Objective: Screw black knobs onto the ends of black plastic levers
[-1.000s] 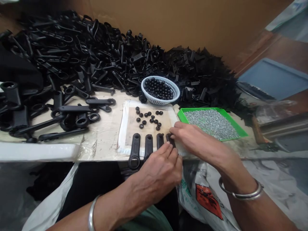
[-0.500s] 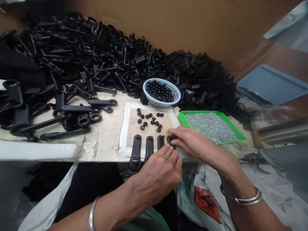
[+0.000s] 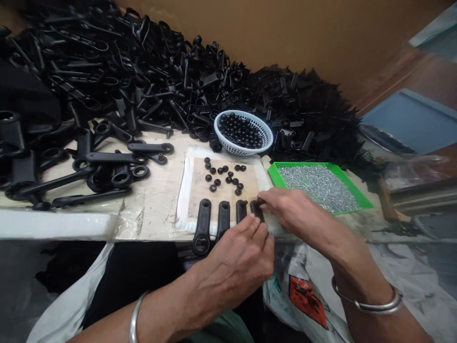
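Observation:
Several black plastic crank arms lie side by side along the front of a white-edged cloth pad, among them one at the left (image 3: 203,221), a second (image 3: 223,216) and a third (image 3: 241,209). My left hand (image 3: 237,262) is closed over the lower part of the rightmost crank arm (image 3: 256,207). At that arm's upper end, the thumb and fingers of my right hand (image 3: 291,209) pinch together; a small dark piece shows by the fingertips, too covered to make out. Behind the row, loose black beads (image 3: 228,179) with holes are scattered on the pad (image 3: 189,190).
A pale blue basket (image 3: 218,138) of black beads stands behind the pad. To its right lies a green tray (image 3: 276,174) of small metal pins. Black plastic parts (image 3: 143,71) are heaped along the back and left. White foam (image 3: 57,225) lines the front-left edge.
My right fingers have shifted slightly at the top of the rightmost crank arm, uncovering a bit more of it. My left hand stays on it. The view has moved slightly.

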Demonstrator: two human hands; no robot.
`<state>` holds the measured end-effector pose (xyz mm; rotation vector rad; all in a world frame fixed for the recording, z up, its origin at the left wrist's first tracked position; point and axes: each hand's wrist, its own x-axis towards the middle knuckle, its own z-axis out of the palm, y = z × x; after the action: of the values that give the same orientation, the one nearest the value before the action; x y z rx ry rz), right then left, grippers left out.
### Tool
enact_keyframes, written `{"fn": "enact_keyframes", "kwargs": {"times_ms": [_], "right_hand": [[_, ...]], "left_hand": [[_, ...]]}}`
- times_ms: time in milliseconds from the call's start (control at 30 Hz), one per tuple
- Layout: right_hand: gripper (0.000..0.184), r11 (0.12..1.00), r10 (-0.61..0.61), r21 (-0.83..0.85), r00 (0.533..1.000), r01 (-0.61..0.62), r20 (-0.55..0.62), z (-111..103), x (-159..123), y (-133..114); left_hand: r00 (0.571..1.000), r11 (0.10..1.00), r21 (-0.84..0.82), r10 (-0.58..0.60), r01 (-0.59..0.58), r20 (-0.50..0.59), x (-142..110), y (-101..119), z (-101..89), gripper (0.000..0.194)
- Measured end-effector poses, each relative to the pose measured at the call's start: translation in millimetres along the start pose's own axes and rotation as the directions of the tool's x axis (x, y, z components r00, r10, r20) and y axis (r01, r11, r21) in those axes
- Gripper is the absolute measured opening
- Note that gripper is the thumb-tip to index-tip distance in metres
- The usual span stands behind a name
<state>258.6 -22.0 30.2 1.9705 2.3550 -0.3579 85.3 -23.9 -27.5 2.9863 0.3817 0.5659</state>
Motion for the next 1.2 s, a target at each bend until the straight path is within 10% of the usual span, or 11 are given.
{"fn": "enact_keyframes", "kwargs": {"times_ms": [467, 900, 1067, 1200], "right_hand": [[0.031, 0.989, -0.121, 0.065, 0.985, 0.130, -0.120, -8, 3, 20], [0.024, 0.986, -0.158, 0.001, 0.943, 0.166, -0.294, 22, 98, 40], [0.020, 0.977, -0.023, 0.190, 0.932, 0.098, -0.361, 10, 68, 38], [0.026, 0.878, 0.105, 0.472, 0.932, 0.077, -0.347, 4, 33, 22]], "left_hand": [[1.000, 1.000, -0.013, -0.021, 0.021, -0.019, -2, 0, 4.4, 0.021], [0.997, 0.999, 0.049, 0.011, -0.007, -0.079, -18, -11, -33.0, 0.021], [0.997, 0.991, 0.106, -0.080, 0.080, 0.000, -35, -13, -33.1, 0.016], [0.987, 0.988, 0.135, -0.052, 0.073, -0.152, -42, -13, -10.4, 0.015]]}}
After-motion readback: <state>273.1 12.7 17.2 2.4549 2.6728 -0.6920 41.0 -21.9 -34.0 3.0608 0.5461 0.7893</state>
